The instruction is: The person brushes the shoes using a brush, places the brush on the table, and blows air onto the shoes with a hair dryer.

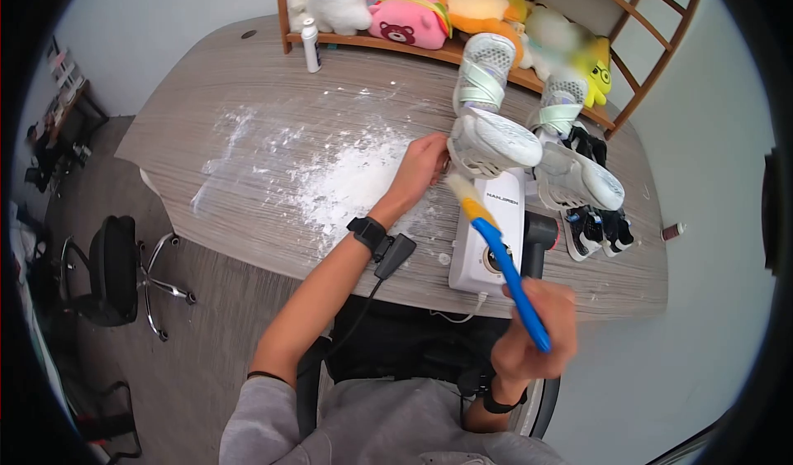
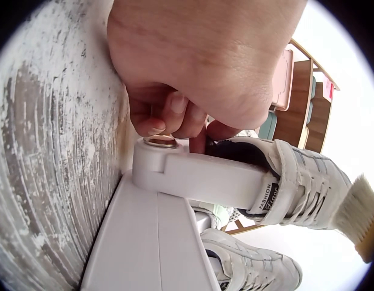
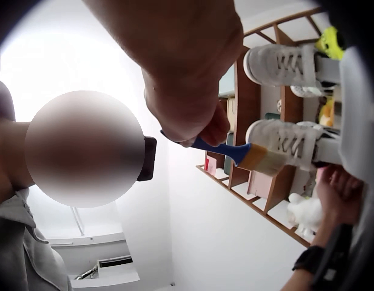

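Observation:
My right hand (image 1: 541,329) grips the blue handle of a paintbrush (image 1: 512,279), its pale bristles pointing at the nearer white shoe (image 1: 500,141). In the right wrist view the bristles overlap the toe of that shoe (image 3: 284,142). My left hand (image 2: 187,73) has curled fingers at the heel of the shoe, with finger and thumb pinching its collar. Just below those fingers is the metal-ringed end of an arm of the white shoe dryer (image 1: 487,234). Another white shoe (image 1: 578,180) sits on the dryer's second arm.
White powder (image 1: 355,176) is spread over the wooden table (image 1: 190,93). A white bottle (image 1: 311,45) stands before a shelf with plush toys (image 1: 409,23). More pale shoes (image 1: 483,73) and dark shoes (image 1: 582,230) are right of and behind the dryer. A dark grey cylindrical device (image 1: 538,232) lies beside it.

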`<state>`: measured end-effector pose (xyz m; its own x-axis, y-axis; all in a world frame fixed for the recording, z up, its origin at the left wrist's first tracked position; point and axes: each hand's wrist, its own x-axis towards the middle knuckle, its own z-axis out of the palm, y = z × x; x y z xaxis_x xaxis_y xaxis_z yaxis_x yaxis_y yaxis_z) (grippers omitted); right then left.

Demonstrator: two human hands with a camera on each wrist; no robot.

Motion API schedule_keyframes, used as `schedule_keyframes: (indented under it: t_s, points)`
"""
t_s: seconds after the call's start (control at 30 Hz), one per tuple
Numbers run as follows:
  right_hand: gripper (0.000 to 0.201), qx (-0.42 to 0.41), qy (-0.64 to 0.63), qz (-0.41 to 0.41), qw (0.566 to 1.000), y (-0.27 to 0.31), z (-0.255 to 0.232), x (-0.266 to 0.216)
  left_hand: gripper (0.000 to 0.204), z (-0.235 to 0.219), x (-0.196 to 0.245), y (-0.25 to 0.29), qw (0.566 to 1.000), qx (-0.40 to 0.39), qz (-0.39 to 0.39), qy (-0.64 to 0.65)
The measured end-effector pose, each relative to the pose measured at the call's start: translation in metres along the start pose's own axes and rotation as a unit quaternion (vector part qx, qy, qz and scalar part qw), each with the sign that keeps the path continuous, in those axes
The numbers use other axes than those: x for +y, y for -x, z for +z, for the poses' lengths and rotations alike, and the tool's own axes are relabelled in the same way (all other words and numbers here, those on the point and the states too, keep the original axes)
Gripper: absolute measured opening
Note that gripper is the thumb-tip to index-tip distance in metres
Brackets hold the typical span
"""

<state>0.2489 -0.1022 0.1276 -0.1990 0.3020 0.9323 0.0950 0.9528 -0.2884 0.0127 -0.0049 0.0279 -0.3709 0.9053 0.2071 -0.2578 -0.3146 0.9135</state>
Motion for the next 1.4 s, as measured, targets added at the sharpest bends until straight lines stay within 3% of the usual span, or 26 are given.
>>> schedule_keyframes:
  t_s: [0.03, 0.07, 0.13, 0.2, 0.27, 0.37, 0.47, 0.5, 0.53, 0.6, 0.63, 0.67, 0.7, 0.73, 0.83, 0.97, 1.0, 1.07, 1.13, 1.17, 1.27, 1.3, 1.33, 1.37, 1.4]
  points:
    - [0.036, -0.058, 0.014, 0.028, 0.998, -0.002, 0.007, -0.001, 0.028, -0.002, 0.0, 0.0, 0.997, -0.007, -0.05, 0.051]
    - [0.041, -0.115, 0.029, 0.056, 0.991, -0.004, 0.013, 0.0, 0.028, -0.002, 0.0, 0.0, 0.997, -0.003, -0.047, 0.053]
    - [0.042, -0.139, 0.034, 0.073, 0.987, -0.002, 0.024, 0.008, 0.029, 0.0, 0.0, 0.0, 0.999, 0.009, -0.039, 0.022]
    - [0.04, -0.093, 0.066, 0.094, 0.989, -0.001, 0.033, 0.018, 0.029, 0.0, 0.002, 0.001, 0.999, 0.019, -0.032, 0.01]
    - [0.034, -0.074, 0.074, 0.041, 0.994, -0.006, 0.031, 0.021, 0.029, -0.001, 0.003, 0.001, 0.999, 0.006, -0.043, 0.001]
    - [0.018, 0.079, 0.097, -0.062, 0.99, -0.008, 0.022, 0.015, 0.032, -0.003, 0.0, 0.002, 1.0, 0.005, -0.027, -0.007]
    - [0.01, 0.084, 0.094, -0.105, 0.986, -0.023, 0.007, 0.002, 0.033, -0.001, -0.001, 0.0, 1.0, 0.005, -0.015, -0.01]
    - [0.004, 0.131, 0.14, -0.123, 0.974, -0.023, 0.007, 0.001, 0.033, -0.001, 0.0, 0.001, 1.0, 0.01, -0.014, -0.013]
    - [0.004, 0.126, 0.139, -0.126, 0.974, -0.022, 0.005, -0.002, 0.033, -0.001, 0.0, 0.001, 1.0, 0.014, -0.013, -0.009]
    - [0.024, 0.034, 0.112, -0.128, 0.985, -0.02, 0.0, -0.012, 0.032, -0.002, 0.0, 0.002, 1.0, 0.007, -0.016, -0.008]
    - [0.022, -0.031, 0.022, -0.14, 0.989, -0.023, 0.004, -0.009, 0.032, -0.001, -0.001, 0.002, 1.0, 0.009, -0.017, -0.006]
    - [0.022, -0.033, 0.022, -0.14, 0.989, -0.022, 0.012, -0.01, 0.032, 0.0, -0.004, 0.001, 1.0, 0.012, 0.011, -0.008]
    - [0.019, -0.047, 0.034, -0.084, 0.995, -0.017, 0.024, -0.013, 0.031, 0.0, -0.004, 0.0, 0.999, 0.015, 0.04, -0.01]
    - [0.02, -0.061, 0.045, -0.029, 0.997, -0.014, 0.033, -0.011, 0.031, 0.001, -0.004, 0.001, 0.999, 0.015, 0.041, -0.009]
    - [0.029, -0.074, 0.085, -0.014, 0.994, -0.013, 0.057, 0.007, 0.025, -0.003, -0.007, 0.0, 1.0, -0.012, 0.002, 0.009]
    - [0.027, -0.056, 0.113, -0.03, 0.992, -0.02, 0.06, 0.012, 0.026, -0.001, -0.001, 0.0, 1.0, 0.006, -0.017, 0.004]
    - [0.014, 0.062, 0.077, -0.044, 0.994, -0.016, 0.057, 0.014, 0.027, -0.001, 0.0, 0.001, 1.0, 0.007, -0.012, -0.001]
    - [0.017, -0.01, 0.136, -0.084, 0.987, -0.032, 0.032, -0.004, 0.028, 0.0, 0.001, 0.002, 1.0, 0.009, -0.007, 0.0]
    - [0.026, 0.039, 0.194, -0.056, 0.979, -0.037, 0.025, -0.015, 0.029, 0.0, 0.002, 0.002, 1.0, 0.01, -0.004, -0.005]
    - [0.025, 0.104, 0.179, -0.094, 0.974, -0.042, 0.033, -0.018, 0.029, 0.0, 0.002, 0.002, 1.0, 0.013, -0.002, 0.0]
    - [0.027, 0.093, 0.146, -0.096, 0.98, -0.035, 0.036, -0.025, 0.03, -0.001, 0.004, 0.003, 1.0, 0.015, -0.008, -0.016]
    - [0.028, -0.136, 0.15, -0.113, 0.973, -0.046, 0.021, -0.036, 0.028, 0.0, 0.005, 0.004, 1.0, 0.013, -0.015, -0.007]
    - [0.018, -0.204, 0.136, -0.121, 0.962, -0.049, 0.025, -0.037, 0.025, 0.0, 0.006, 0.004, 1.0, 0.012, -0.022, 0.001]
    - [0.031, -0.08, 0.034, -0.204, 0.975, -0.033, 0.052, -0.018, 0.025, -0.001, 0.007, 0.006, 1.0, 0.012, -0.021, -0.001]
    - [0.047, -0.169, 0.087, -0.169, 0.967, -0.036, 0.06, -0.023, 0.027, 0.0, 0.007, 0.009, 1.0, 0.021, 0.004, -0.004]
